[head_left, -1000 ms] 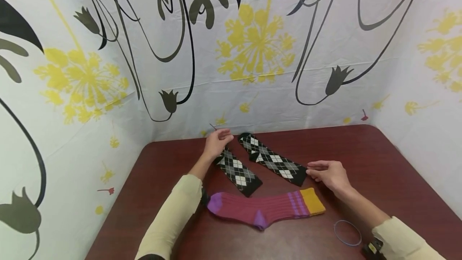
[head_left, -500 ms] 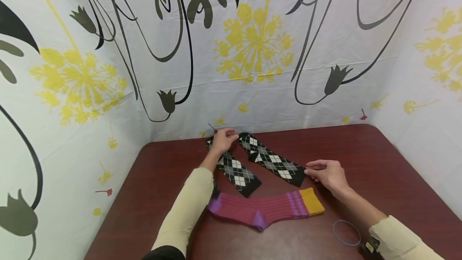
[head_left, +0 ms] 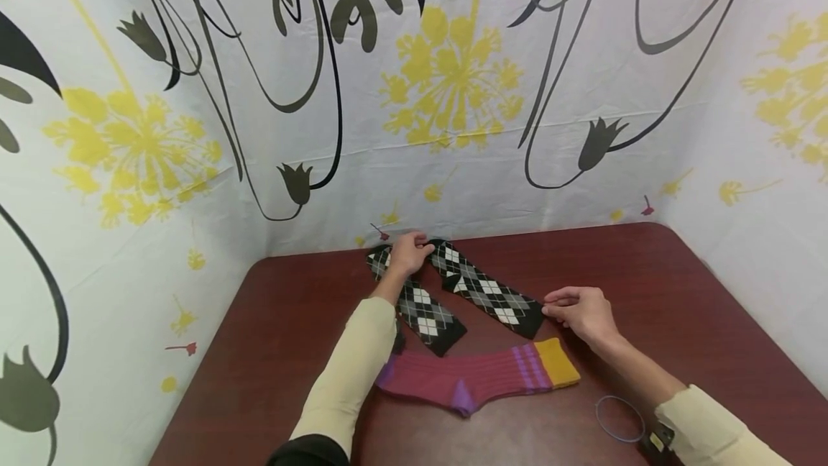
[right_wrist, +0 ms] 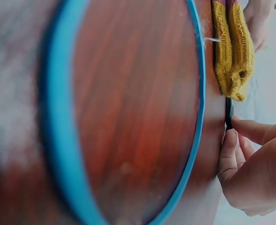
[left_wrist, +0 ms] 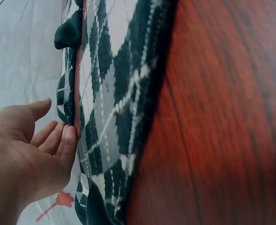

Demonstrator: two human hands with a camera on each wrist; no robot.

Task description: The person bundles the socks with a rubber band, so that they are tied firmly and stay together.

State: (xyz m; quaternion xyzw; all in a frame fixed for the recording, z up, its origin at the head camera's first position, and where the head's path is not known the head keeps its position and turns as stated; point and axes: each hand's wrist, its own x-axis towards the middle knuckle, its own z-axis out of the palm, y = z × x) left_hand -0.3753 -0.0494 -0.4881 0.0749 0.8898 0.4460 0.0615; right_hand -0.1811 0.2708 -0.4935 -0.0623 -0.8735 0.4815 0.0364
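Two black, grey and white argyle socks lie slanted on the table. My right hand (head_left: 585, 313) pinches the cuff of the farther argyle sock (head_left: 485, 288) between thumb and fingers; the right wrist view shows the thumb and index finger meeting on its dark edge. At that sock's toe is my left hand (head_left: 409, 254), its thumb apart from the fingers and its fingertips right at the toe in the left wrist view. The left forearm passes over the nearer argyle sock (head_left: 428, 318) and hides part of it. Closer to me lies a dark pink sock (head_left: 440, 377) with purple heel and yellow cuff.
A thin blue ring (head_left: 619, 419) lies at the front right of the reddish-brown wooden table (head_left: 213, 380), beside the right wrist. White fabric (head_left: 362, 128) printed with flowers hangs behind the table and along both sides.
My left hand has moved right, from over the nearer argyle sock's foot to the toe of the farther one. The right hand keeps its pinch on the cuff.
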